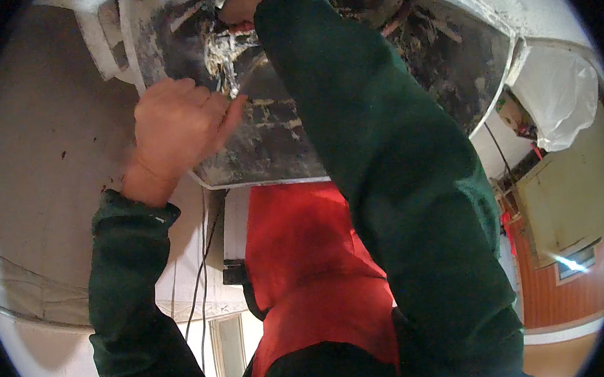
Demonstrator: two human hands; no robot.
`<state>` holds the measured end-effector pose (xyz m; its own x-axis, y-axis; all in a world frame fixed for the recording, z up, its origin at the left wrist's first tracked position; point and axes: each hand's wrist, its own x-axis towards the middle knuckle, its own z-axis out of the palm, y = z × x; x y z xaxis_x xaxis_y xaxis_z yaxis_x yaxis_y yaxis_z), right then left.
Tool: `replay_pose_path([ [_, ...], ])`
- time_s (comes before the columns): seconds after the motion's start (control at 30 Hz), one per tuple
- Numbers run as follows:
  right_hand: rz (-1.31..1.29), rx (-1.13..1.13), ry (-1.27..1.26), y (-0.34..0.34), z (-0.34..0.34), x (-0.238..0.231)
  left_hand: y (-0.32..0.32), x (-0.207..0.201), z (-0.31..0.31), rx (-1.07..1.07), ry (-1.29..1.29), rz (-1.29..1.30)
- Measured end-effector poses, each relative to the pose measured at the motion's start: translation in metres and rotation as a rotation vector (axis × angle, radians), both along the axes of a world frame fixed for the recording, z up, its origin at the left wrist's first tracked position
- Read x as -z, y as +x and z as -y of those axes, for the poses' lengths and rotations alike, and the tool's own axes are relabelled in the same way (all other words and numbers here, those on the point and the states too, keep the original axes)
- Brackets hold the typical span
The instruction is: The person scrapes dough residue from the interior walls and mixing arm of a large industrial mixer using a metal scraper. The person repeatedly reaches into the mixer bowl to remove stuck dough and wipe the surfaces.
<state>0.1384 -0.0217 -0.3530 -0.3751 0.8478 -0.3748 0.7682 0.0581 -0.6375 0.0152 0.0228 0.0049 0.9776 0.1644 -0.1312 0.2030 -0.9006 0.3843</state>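
A dark, stained work surface with a pale raised rim lies in front of me. My left hand is over its left edge, fingers curled in and thumb stretched to the right; whatever it may hold is hidden. Farther off, my right hand reaches across, partly covered by its dark green sleeve. Its visible fingers are bent, and I cannot make out anything in them. Just below that hand is a pale, shiny, crusted clump, with the left thumb near its lower end.
Stick-like scraps lie on the surface's far right. A translucent plastic bag hangs to the right, above a yellowish panel. Dark cables hang below the left edge. My red apron is close to the near rim.
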Motion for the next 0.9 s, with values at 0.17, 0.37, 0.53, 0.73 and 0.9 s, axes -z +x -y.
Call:
replay_pose_path([
  [0.17,-0.093,-0.225,0.435,-0.014,0.013,0.121,0.004,-0.001,0.001,0.013,0.002,-0.013],
  [0.37,0.303,-0.268,0.049,-0.042,0.008,0.103,0.002,0.001,0.001,0.019,0.008,-0.051],
  [0.53,0.297,-0.202,-0.017,0.001,0.006,0.002,0.003,0.002,0.002,-0.002,0.016,-0.106],
  [0.73,0.160,0.064,0.030,-0.003,0.000,-0.002,0.004,0.002,0.001,0.022,0.012,-0.100],
  [0.9,0.074,0.246,0.022,-0.021,0.010,-0.003,0.002,0.001,-0.003,0.014,-0.035,-0.015],
])
